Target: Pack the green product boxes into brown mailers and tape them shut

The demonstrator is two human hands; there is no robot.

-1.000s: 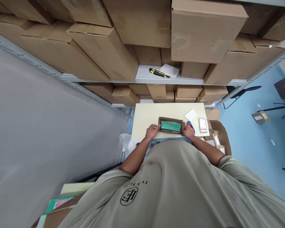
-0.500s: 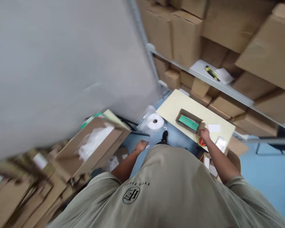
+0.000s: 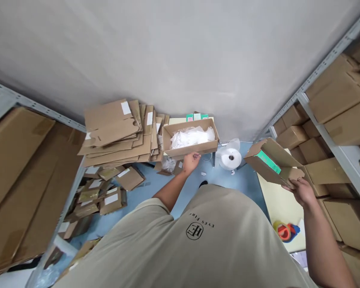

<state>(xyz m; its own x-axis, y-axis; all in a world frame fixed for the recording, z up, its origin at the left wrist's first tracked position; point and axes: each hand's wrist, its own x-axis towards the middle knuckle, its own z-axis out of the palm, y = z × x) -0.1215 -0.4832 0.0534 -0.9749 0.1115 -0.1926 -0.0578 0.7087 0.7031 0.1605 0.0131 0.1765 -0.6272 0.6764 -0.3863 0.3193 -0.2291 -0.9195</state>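
Observation:
My right hand [image 3: 301, 191] grips the corner of an open cardboard box [image 3: 273, 162], held up and tilted in the air. A green item [image 3: 268, 162] shows inside that box, mostly hidden by its flaps. My left hand [image 3: 192, 161] rests against the front wall of a second cardboard box [image 3: 189, 149] filled with white plastic bags [image 3: 192, 137]. Whether its fingers close on the wall is hidden. Below my right hand, a red-and-blue tape dispenser [image 3: 285, 232] lies on a cream table [image 3: 280, 208].
A white film roll [image 3: 230, 158] stands on the blue floor [image 3: 150, 196], near a stack of flattened cardboard [image 3: 117, 138]. Small flat parcels [image 3: 103, 196] lie scattered at left. Metal shelves [image 3: 333, 96] of cartons stand at right, a grey wall beyond.
The view has swung left. My right hand has lifted the box with the green item off the table and tilted it. My left hand has moved to the box of white bags.

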